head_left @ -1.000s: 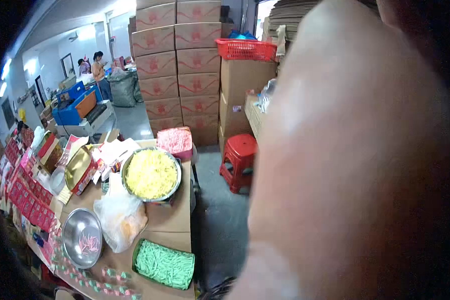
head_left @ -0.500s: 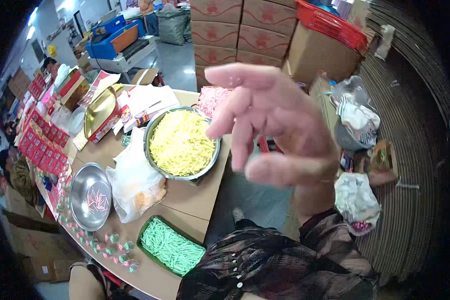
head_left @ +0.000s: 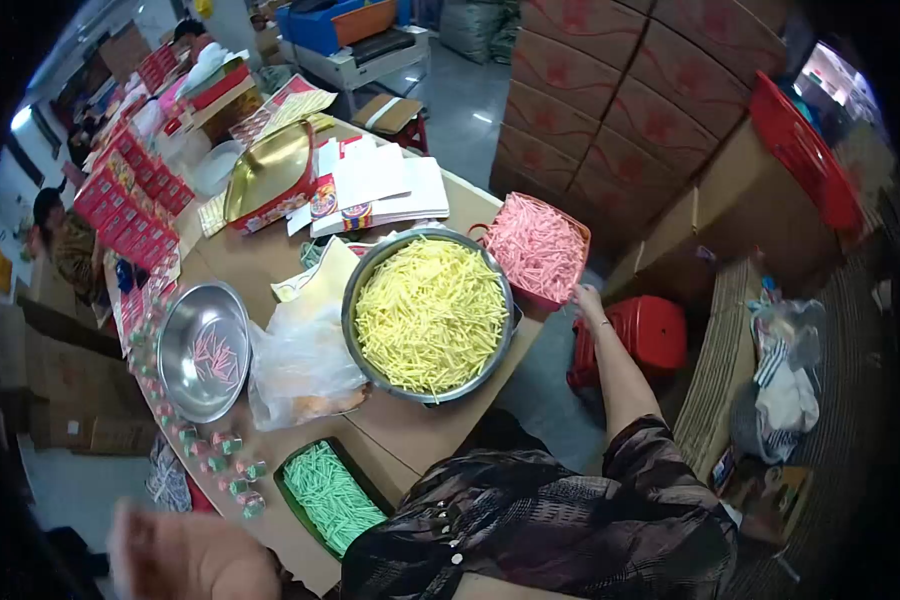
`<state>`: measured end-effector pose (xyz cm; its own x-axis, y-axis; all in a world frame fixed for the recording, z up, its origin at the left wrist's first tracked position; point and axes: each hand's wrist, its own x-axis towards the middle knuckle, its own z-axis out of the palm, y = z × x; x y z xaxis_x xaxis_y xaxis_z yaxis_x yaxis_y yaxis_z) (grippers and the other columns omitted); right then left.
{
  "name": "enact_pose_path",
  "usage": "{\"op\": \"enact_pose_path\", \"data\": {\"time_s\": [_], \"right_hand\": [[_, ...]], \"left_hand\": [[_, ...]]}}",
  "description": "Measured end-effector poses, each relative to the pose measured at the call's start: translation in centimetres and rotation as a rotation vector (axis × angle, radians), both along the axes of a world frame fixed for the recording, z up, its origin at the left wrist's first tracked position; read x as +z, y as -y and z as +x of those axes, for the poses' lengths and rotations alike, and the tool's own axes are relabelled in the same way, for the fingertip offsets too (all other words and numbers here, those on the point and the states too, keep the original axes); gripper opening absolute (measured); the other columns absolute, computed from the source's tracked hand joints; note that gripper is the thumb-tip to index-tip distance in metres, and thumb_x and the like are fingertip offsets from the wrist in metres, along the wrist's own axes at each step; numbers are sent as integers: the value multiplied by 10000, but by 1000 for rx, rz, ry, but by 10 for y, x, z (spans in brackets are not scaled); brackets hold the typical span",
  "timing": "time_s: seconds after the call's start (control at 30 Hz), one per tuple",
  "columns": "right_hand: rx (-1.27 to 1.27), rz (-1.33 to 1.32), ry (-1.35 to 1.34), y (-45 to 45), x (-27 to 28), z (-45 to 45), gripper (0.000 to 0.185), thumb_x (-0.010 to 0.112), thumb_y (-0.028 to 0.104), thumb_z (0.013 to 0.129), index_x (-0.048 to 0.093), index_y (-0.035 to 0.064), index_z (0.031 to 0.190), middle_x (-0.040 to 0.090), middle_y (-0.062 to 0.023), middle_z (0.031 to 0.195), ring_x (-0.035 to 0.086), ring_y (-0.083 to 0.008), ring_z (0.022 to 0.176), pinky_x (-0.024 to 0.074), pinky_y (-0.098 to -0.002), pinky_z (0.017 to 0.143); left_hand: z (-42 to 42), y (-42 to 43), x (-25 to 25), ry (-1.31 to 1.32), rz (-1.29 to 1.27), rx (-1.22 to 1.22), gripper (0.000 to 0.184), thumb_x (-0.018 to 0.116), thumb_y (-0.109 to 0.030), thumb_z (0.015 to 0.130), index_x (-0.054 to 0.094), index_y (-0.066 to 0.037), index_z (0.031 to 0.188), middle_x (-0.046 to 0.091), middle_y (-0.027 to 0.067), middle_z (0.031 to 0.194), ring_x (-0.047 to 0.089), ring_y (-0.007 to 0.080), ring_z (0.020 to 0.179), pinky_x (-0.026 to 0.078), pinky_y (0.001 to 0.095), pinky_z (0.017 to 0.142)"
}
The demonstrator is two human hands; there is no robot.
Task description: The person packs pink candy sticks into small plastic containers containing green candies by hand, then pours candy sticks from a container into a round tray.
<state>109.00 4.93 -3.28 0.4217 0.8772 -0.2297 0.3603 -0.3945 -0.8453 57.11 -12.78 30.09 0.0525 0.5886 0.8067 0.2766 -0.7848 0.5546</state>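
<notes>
My right hand (head_left: 589,300) reaches out to the near right corner of a red box (head_left: 548,299) heaped with short pink sticks (head_left: 533,246). Its fingers appear closed on the rim, partly hidden by the small size of the view. Beside that box stands a large metal bowl (head_left: 353,338) full of yellow sticks (head_left: 430,315). At the bottom left, my left hand (head_left: 195,560) is close to the camera and blurred; its fingers are smeared and nothing can be made out in it. Nearest to it is a dark green tray (head_left: 295,508) of green sticks (head_left: 332,497).
A metal basin (head_left: 173,375) holds a few pink sticks, beside a white plastic bag (head_left: 305,370). Small clear-wrapped pieces (head_left: 225,443) line the table edge. Behind are a gold-lined box (head_left: 270,175) and white cards (head_left: 400,190). A red stool (head_left: 650,335) and stacked cartons (head_left: 590,90) stand nearby.
My right hand has gone from raised before the camera to the pink-stick box. My left hand has come into view at the bottom left. The view has turned and the table shows more fully.
</notes>
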Motion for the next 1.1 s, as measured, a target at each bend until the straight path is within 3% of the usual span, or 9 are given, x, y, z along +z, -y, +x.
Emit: {"op": "enact_pose_path", "data": {"time_s": [0.07, 0.2, 0.37, 0.43, 0.5, 0.6, 0.67, 0.83, 1.1], "right_hand": [[85, 9, -91, -19, 4, -1, 278, 559, 292, 848, 598, 33, 941, 551, -28, 696, 483, -106, 547, 364, -241, 450], [337, -18, -312, -9, 7, -1, 258, 541, 239, 821, 590, 32, 966, 550, -25, 699, 474, -106, 543, 363, -233, 457], [550, -105, -548, -37, 24, -6, 262, 519, 174, 788, 581, 30, 998, 548, -22, 702, 463, -105, 537, 361, -224, 467], [560, -129, -632, 55, -25, 156, 273, 510, 147, 774, 577, 30, 1011, 548, -20, 704, 458, -105, 535, 361, -220, 471], [546, -146, -698, -45, 28, -14, 288, 501, 121, 761, 573, 29, 1024, 547, -19, 705, 454, -105, 532, 360, -217, 475], [488, -160, -789, 44, -13, 124, 317, 488, 82, 741, 567, 28, 1043, 547, -17, 707, 447, -104, 529, 359, -211, 481], [372, -146, -835, -124, 39, -48, 340, 479, 55, 728, 564, 28, 1056, 546, -16, 709, 443, -104, 526, 358, -207, 485], [-40, -88, -865, -30, -1, 88, 408, 456, -10, 694, 554, 27, 1088, 545, -12, 713, 431, -103, 521, 357, -198, 494], [-279, 25, -819, -31, 1, 100, 241, 448, 10, 732, 523, 58, 956, 548, -22, 710, 470, -122, 540, 395, -216, 509]], "left_hand": [[8, 5, 6, -11, -10, 85, 541, 491, -289, 882, 354, -61, 1353, 435, 206, 1305, 445, 310, 1219, 356, 408, 1072], [39, -21, -107, -58, -755, 391, 384, 496, -89, 834, 493, 49, 1192, 530, 180, 1146, 515, 293, 1050, 400, 361, 944], [77, -16, -186, 203, -889, 695, 226, 482, -115, 913, 545, 32, 1073, 591, 134, 947, 560, 223, 816, 456, 312, 759], [97, -27, -166, 240, -919, 756, 215, 489, -116, 913, 546, 28, 1063, 589, 126, 957, 559, 213, 822, 454, 304, 761], [114, -43, -163, 254, -931, 777, 213, 492, -116, 914, 548, 26, 1061, 590, 124, 960, 559, 208, 825, 453, 298, 764], [135, -76, -167, 224, -993, 713, 229, 516, -143, 907, 555, 24, 1059, 594, 122, 962, 564, 219, 832, 455, 305, 779], [148, -113, -172, 49, -994, 532, 251, 520, -161, 908, 565, 26, 1071, 600, 128, 983, 570, 219, 863, 453, 311, 801], [217, -215, -190, -235, -987, 51, 314, 543, -207, 900, 564, 30, 1105, 603, 157, 1046, 581, 266, 929, 455, 343, 839], [287, -305, -270, -423, -902, 27, 428, 551, -274, 885, 527, 41, 1174, 580, 205, 1105, 565, 348, 987, 447, 385, 878]]}}
